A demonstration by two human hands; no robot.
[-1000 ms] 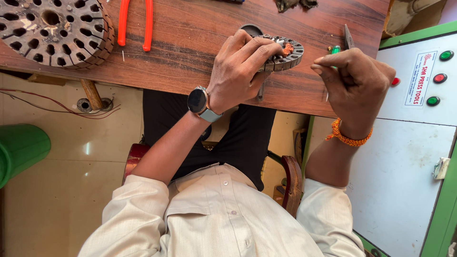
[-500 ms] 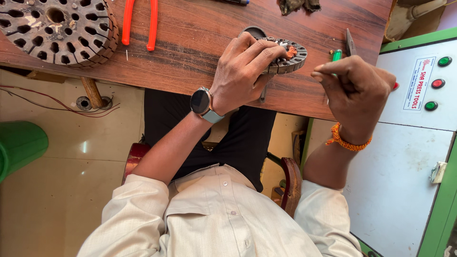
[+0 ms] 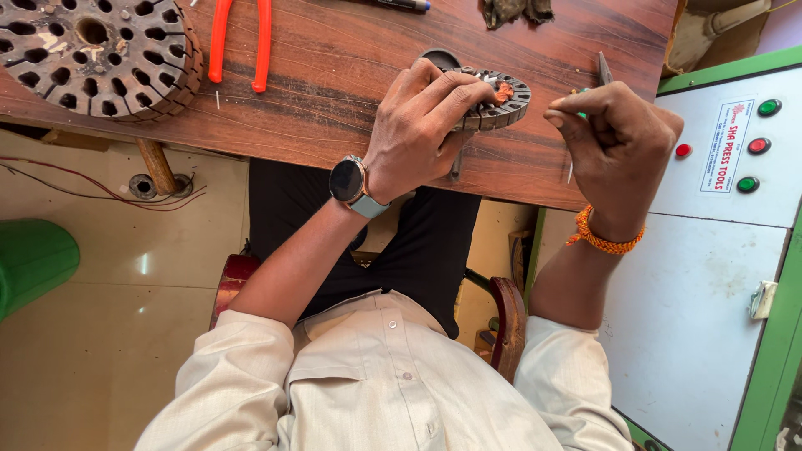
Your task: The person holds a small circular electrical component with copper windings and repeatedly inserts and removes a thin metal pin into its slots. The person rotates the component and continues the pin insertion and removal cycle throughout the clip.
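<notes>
I log the left hand [image 3: 422, 125] palm down, wrist bent, fingers [image 3: 455, 88] curled shut over one small slotted metal ring [image 3: 501, 108], which lies flat near the front edge of the worktop [image 3: 334, 75]. I log the right hand [image 3: 618, 142] just beside it, raised in a loose fist, fingers pinched closed on one slim green-handled tool [image 3: 601, 71] whose tip points away from me. Count on the worktop: one large slotted metal disc [image 3: 96, 54] at far left, one pair of orange-handled pliers [image 3: 241, 42] beside it, one pen [image 3: 401, 5] and one dark crumpled lump [image 3: 518, 10] at the far edge. One wristwatch [image 3: 351, 182] on the left wrist, one orange thread band [image 3: 603, 240] on the right. One grey machine cabinet [image 3: 710, 276] stands at right, with three round buttons: two red, one green.
</notes>
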